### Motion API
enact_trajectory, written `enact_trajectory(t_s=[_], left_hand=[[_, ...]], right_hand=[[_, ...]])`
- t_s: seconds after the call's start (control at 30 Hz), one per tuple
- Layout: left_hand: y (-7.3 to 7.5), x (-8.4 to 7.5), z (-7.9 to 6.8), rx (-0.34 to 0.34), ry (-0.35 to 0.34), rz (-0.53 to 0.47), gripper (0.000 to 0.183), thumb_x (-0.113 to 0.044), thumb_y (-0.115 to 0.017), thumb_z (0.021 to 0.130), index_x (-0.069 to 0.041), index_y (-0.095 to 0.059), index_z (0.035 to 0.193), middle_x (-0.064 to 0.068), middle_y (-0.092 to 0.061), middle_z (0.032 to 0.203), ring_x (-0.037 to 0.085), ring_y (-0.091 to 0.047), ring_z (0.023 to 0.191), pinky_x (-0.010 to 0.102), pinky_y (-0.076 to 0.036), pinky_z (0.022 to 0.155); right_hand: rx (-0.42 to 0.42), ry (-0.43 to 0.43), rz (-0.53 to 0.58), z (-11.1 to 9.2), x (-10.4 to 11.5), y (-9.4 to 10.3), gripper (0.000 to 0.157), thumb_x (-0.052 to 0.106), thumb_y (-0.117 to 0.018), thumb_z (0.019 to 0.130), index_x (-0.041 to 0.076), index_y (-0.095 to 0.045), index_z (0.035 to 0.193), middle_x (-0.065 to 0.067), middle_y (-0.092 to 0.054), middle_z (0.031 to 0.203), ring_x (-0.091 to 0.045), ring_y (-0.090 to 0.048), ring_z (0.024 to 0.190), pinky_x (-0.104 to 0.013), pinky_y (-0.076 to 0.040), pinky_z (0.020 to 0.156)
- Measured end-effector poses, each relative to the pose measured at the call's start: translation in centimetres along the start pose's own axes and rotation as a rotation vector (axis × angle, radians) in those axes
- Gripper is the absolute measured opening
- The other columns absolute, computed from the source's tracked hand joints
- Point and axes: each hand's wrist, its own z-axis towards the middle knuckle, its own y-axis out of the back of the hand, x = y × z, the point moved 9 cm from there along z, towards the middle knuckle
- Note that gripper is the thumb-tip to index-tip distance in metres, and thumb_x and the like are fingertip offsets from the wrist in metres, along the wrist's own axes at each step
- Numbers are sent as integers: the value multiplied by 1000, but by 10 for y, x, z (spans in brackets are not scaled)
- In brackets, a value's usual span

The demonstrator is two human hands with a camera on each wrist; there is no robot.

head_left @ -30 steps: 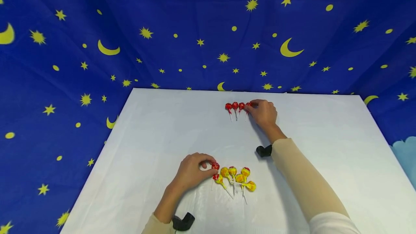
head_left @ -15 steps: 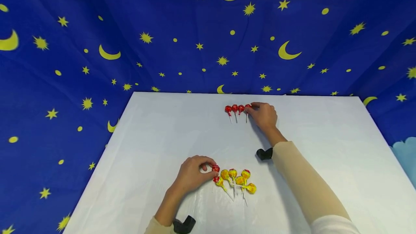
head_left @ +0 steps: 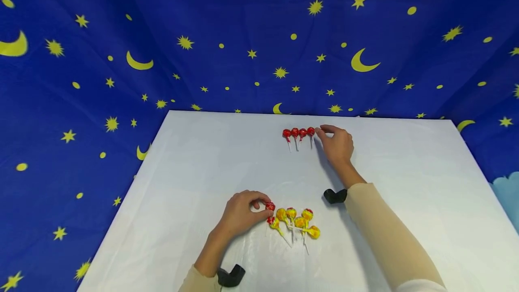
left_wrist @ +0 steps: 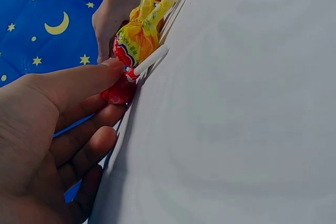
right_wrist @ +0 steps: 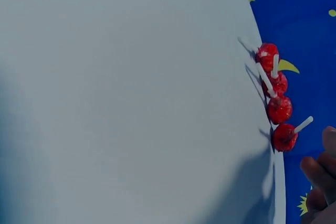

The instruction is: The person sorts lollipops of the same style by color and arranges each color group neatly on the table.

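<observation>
My left hand (head_left: 240, 213) pinches a red lollipop (head_left: 270, 206) by its round head between thumb and fingertips, low over the white table. In the left wrist view, that red lollipop (left_wrist: 119, 91) has its white stick pointing up to the right. Right beside it lie several yellow lollipops (head_left: 300, 223) in a loose cluster, some sticks crossing. Farther back, a row of red lollipops (head_left: 295, 132) lies with sticks toward me. Just right of the row's last red lollipop (right_wrist: 285, 137) is my right hand (head_left: 338, 144), fingers relaxed and holding nothing.
The white table (head_left: 194, 170) reaches back to a blue curtain (head_left: 227, 21) printed with yellow moons and stars. A black wrist mount (head_left: 231, 276) sits at the left wrist, and another black mount (head_left: 334, 196) at the right wrist.
My right hand has let go of the rightmost red lollipop in the back row and moved slightly right. The left hand keeps its pinch on the red lollipop.
</observation>
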Motion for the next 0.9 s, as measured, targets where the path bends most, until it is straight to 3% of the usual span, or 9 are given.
enact_trajectory(t_s=[0.17,0.27,0.43,0.6,0.9], left_hand=[[2,-2,2,-13,-3,6,21,-43,-77,80,-33,-72,98,-13,-60,79,6,-53,71,31,-41,67],[3,-2,2,-16,-6,10,21,-41,-78,79,-32,-72,97,-12,-60,78,7,-53,71,31,-41,67],[-2,0,-1,-3,16,-4,20,-41,-77,80,-33,-72,98,-12,-61,80,7,-54,72,31,-41,67],[-6,4,-6,7,44,-12,21,-42,-77,80,-33,-72,98,-14,-61,80,6,-54,73,31,-42,67],[1,0,-2,-28,7,1,20,-43,-77,80,-32,-72,96,-14,-61,79,5,-54,71,32,-41,69]], right_hand=[[-58,46,47,-10,3,10,36,43,-65,90,13,-76,106,-7,-72,94,-28,-60,82,-43,-42,69],[-99,81,81,-17,6,16,35,43,-66,89,12,-77,101,-6,-69,80,-22,-51,65,-38,-34,60],[-143,117,136,-32,7,24,32,40,-69,88,10,-77,95,-7,-63,68,-19,-47,62,-34,-31,61],[-152,127,189,-46,-3,21,33,40,-70,87,8,-77,91,-4,-66,68,-18,-48,63,-31,-33,60],[-94,88,222,-64,-3,14,36,47,-68,87,12,-76,91,4,-65,70,-16,-49,64,-30,-34,58]])
